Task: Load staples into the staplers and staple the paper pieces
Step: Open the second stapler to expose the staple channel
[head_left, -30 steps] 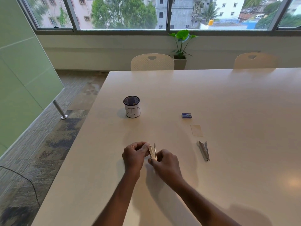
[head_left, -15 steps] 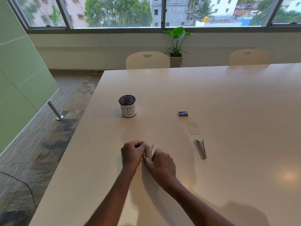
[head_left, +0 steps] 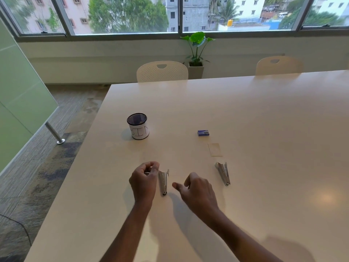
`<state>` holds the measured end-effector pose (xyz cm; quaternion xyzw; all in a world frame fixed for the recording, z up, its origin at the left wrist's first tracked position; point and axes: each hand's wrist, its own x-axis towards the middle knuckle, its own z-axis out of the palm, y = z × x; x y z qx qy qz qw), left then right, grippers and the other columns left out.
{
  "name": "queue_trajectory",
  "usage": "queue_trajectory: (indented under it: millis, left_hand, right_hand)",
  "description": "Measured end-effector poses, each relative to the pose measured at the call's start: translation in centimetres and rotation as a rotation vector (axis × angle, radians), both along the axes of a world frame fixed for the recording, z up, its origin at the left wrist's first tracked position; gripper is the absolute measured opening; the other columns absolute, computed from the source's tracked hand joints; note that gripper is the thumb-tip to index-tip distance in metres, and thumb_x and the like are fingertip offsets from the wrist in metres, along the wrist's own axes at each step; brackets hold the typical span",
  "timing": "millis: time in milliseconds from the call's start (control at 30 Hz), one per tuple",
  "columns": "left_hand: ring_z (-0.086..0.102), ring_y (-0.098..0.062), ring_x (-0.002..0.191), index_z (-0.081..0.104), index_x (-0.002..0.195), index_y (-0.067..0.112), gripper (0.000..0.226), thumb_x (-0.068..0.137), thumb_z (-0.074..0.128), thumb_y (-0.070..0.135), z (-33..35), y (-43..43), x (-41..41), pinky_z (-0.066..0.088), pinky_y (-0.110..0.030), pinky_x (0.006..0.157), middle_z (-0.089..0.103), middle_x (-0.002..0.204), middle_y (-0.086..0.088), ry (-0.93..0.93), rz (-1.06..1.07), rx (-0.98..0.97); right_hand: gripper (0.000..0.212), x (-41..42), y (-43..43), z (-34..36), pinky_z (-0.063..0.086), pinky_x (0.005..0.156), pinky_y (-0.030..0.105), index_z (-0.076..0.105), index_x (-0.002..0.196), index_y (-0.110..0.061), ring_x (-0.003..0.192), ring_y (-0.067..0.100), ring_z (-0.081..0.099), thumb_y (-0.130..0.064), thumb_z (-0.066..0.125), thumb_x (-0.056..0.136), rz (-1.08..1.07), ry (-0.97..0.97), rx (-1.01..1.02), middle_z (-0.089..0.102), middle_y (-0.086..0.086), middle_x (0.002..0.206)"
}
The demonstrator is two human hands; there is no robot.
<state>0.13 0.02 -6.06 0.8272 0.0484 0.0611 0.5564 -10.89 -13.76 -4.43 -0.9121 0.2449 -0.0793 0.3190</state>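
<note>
— Head view, what can't you make out?

— The left hand [head_left: 144, 181] is curled, its fingertips pinched together right beside the near stapler [head_left: 163, 181]. Something thin may sit between those fingertips, but it is too small and blurred to tell, and I cannot tell whether the hand touches the stapler. Both forearms are cut off by the bottom edge. The lettering on the cup [head_left: 138, 126] is only partly readable, and the print on the blue staple box [head_left: 203, 133] is too small.

— And the right hand?

— The right hand [head_left: 198, 191] hovers loose and half open just to the right of the near stapler, holding nothing, apart from it.

— How do the staplers look?

— Both are small, bare silver metal, each sprung open in a narrow V. The near stapler lies on the white table [head_left: 264, 120] between the two hands. The second stapler [head_left: 223, 173] lies well to the right of it, beyond the right hand.

— Which way do they point?

— The near stapler's long axis runs almost straight away from the person: hinge end nearest, open mouth facing the far side. The second one points the same way, leaning slightly left.

— Paper?

— A small tan piece of paper [head_left: 215, 149] lies flat just beyond the second stapler, with the staple box further on. The cup stands beyond and to the left of the near stapler.
</note>
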Motion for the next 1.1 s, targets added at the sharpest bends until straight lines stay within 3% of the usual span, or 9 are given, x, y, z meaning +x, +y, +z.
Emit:
queue_trajectory:
  millis: [67,200,367,467,567,700,833,1000,1100]
  left_hand:
    - [0.072,-0.008,0.077,0.085,0.101,0.021,0.011,0.096,0.08,0.03,0.5,-1.0,-0.3,0.054,-0.023,0.073,0.081,0.088,0.007,-0.022,-0.011,-0.017]
    - [0.069,0.003,0.073,0.086,0.101,0.022,0.01,0.096,0.08,0.028,1.5,-3.8,-1.1,0.044,0.0,0.063,0.081,0.085,0.008,-0.058,-0.054,-0.012]
    - [0.076,-0.015,0.071,0.087,0.1,0.02,0.01,0.095,0.081,0.027,1.7,-7.3,-2.4,0.064,-0.03,0.07,0.083,0.084,0.003,-0.025,-0.184,-0.082]
    - [0.074,-0.007,0.059,0.085,0.097,0.024,0.005,0.096,0.081,0.027,1.5,-9.3,-3.6,0.063,-0.025,0.059,0.081,0.074,0.006,0.03,-0.272,-0.094]
    - [0.076,-0.006,0.061,0.083,0.1,0.023,0.006,0.098,0.079,0.019,1.0,-11.2,-4.7,0.065,-0.024,0.062,0.082,0.076,0.0,0.125,-0.37,-0.168]
    - [0.076,-0.013,0.065,0.082,0.099,0.018,0.007,0.099,0.077,0.014,0.5,-13.2,-5.9,0.068,-0.029,0.069,0.083,0.082,-0.01,0.302,-0.483,-0.224]
    - [0.075,-0.016,0.069,0.084,0.095,0.012,0.009,0.099,0.077,0.012,0.6,-14.6,-6.5,0.069,-0.032,0.074,0.083,0.086,-0.018,0.417,-0.521,-0.281]
    - [0.084,-0.023,0.087,0.083,0.105,0.011,0.02,0.094,0.084,0.027,1.2,-15.3,-6.4,0.069,-0.039,0.085,0.086,0.095,-0.011,0.478,-0.539,-0.346]
    - [0.084,-0.029,0.091,0.081,0.109,0.008,0.019,0.096,0.083,0.021,1.3,-15.1,-6.6,0.069,-0.043,0.087,0.085,0.097,-0.013,0.474,-0.556,-0.415]
  right_hand:
    - [0.042,-0.6,-1.8,0.5,0.035,0.052,0.023,0.057,0.089,-0.026,0.065,0.004,0.056,-0.064,0.075,0.093,-0.022,-0.01,-0.005,0.062,-0.011,0.075]
    - [0.04,-1.5,-5.6,1.3,0.045,0.06,0.031,0.059,0.087,-0.025,0.073,0.015,0.064,-0.06,0.078,0.092,-0.098,-0.041,-0.016,0.067,-0.007,0.08]
    - [0.036,-2.4,-10.1,1.1,0.055,0.076,0.039,0.063,0.097,-0.02,0.088,0.03,0.071,-0.051,0.08,0.093,-0.22,-0.072,-0.053,0.074,0.003,0.098]
    - [0.042,-2.8,-11.6,0.5,0.057,0.076,0.042,0.061,0.109,-0.016,0.088,0.03,0.069,-0.048,0.082,0.092,-0.261,-0.074,-0.087,0.067,0.006,0.105]
    - [0.051,-2.7,-11.9,-0.2,0.059,0.08,0.043,0.06,0.119,-0.011,0.094,0.031,0.07,-0.048,0.082,0.091,-0.262,0.007,-0.085,0.064,0.008,0.109]
    - [0.038,-2.8,-11.8,-1.2,0.052,0.071,0.034,0.063,0.111,-0.011,0.084,0.024,0.064,-0.04,0.08,0.094,-0.246,0.035,-0.132,0.062,0.004,0.097]
    - [0.028,-3.0,-11.9,-1.3,0.052,0.072,0.036,0.065,0.103,-0.01,0.086,0.028,0.068,-0.037,0.073,0.098,-0.219,0.002,-0.119,0.066,0.007,0.095]
    - [0.022,-4.1,-11.5,-1.5,0.038,0.059,0.025,0.064,0.093,-0.018,0.071,0.013,0.058,-0.034,0.078,0.097,-0.188,-0.16,-0.032,0.061,-0.004,0.084]
    - [0.019,-4.9,-10.9,-1.5,0.041,0.059,0.018,0.068,0.097,-0.021,0.068,0.005,0.059,-0.036,0.079,0.097,-0.162,-0.253,-0.002,0.061,-0.01,0.083]
